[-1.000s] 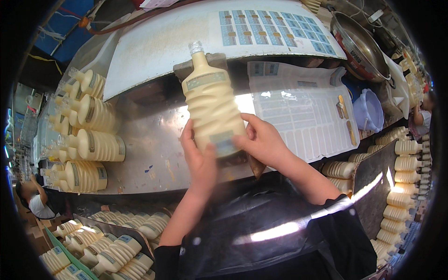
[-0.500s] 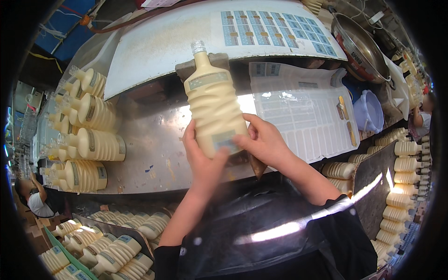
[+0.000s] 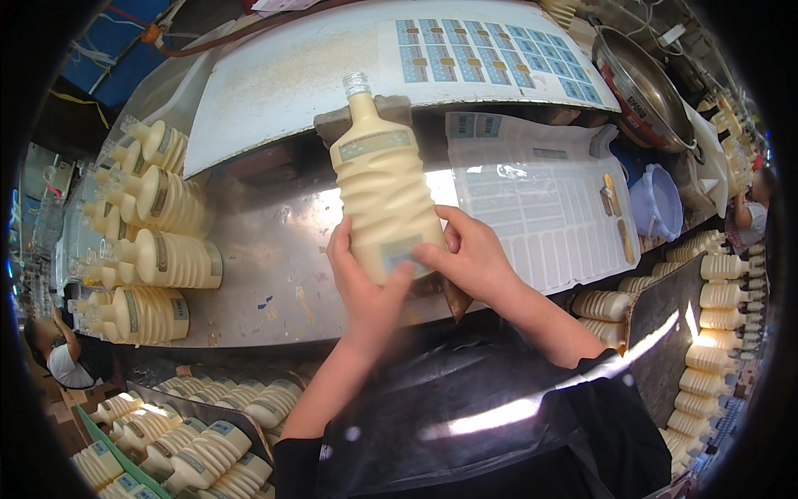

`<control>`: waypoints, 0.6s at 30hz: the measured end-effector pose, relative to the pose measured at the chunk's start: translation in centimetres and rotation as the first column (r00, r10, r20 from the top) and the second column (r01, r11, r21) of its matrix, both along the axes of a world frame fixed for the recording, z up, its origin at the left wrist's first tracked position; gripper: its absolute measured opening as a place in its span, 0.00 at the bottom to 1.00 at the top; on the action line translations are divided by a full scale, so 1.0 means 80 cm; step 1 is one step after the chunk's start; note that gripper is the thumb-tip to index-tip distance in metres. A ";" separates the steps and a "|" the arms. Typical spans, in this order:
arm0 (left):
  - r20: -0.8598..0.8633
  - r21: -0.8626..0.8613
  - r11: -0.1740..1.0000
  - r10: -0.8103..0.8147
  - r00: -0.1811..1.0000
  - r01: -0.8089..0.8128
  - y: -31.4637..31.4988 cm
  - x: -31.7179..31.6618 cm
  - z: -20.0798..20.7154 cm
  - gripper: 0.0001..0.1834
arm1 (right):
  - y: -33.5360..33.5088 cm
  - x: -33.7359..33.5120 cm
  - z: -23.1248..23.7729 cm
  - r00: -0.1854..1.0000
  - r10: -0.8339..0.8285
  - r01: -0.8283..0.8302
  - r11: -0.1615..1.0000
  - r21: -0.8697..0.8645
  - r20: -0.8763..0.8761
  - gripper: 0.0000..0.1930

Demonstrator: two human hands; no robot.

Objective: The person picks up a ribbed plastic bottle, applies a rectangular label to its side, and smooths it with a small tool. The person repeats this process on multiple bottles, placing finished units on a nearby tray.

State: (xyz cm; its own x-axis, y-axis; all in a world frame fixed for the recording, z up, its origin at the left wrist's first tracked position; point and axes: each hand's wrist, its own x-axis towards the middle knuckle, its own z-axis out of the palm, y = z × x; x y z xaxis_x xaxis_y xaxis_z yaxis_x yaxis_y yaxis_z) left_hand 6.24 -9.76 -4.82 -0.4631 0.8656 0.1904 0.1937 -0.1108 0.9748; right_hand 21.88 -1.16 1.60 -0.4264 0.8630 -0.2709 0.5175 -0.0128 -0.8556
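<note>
A cream-coloured bottle [image 3: 385, 194] with a ribbed body and a clear threaded neck lies between my hands, its neck pointing away from me. My left hand [image 3: 366, 287] wraps the lower left side, its thumb blurred over the label [image 3: 402, 248] near the base. From the lower right, my right hand [image 3: 472, 256] grips the bottle, thumb pressed on the same label. A second label [image 3: 376, 145] crosses the bottle's shoulder. Behind the neck is a grey block [image 3: 334, 125]; whether the bottle rests on it I cannot tell.
Several similar bottles [image 3: 170, 258] lie stacked on the metal table [image 3: 266, 312] at left. Label sheets [image 3: 465, 51] cover part of a white board [image 3: 283, 79]. At right are a mostly bare backing sheet [image 3: 532, 224], a lilac bucket [image 3: 657, 202] and a pan [image 3: 644, 79]. Boxed bottles [image 3: 208, 449] sit below.
Both hands stay on the bottle in nearly the same grip. Hands and bottle sit very slightly lower in the picture; the left thumb remains blurred at the lower label.
</note>
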 end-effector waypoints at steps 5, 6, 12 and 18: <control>0.006 0.010 1.000 0.005 1.000 -0.005 0.000 0.001 -0.001 0.48 | -0.001 0.000 -0.002 1.000 -0.006 0.006 1.000 0.026 -0.002 0.35; 0.008 0.008 1.000 0.006 1.000 -0.006 0.000 0.002 -0.001 0.48 | -0.001 -0.001 -0.002 1.000 -0.011 0.011 1.000 0.019 -0.007 0.35; 0.155 0.054 0.998 -0.050 0.987 0.042 0.002 -0.001 0.010 0.41 | 0.001 0.004 -0.016 0.994 -0.018 0.016 1.000 -0.014 -0.110 0.33; 0.179 0.006 1.000 -0.007 0.984 0.006 0.004 0.000 0.015 0.34 | -0.002 0.002 -0.012 0.996 0.012 -0.011 1.000 0.009 -0.092 0.34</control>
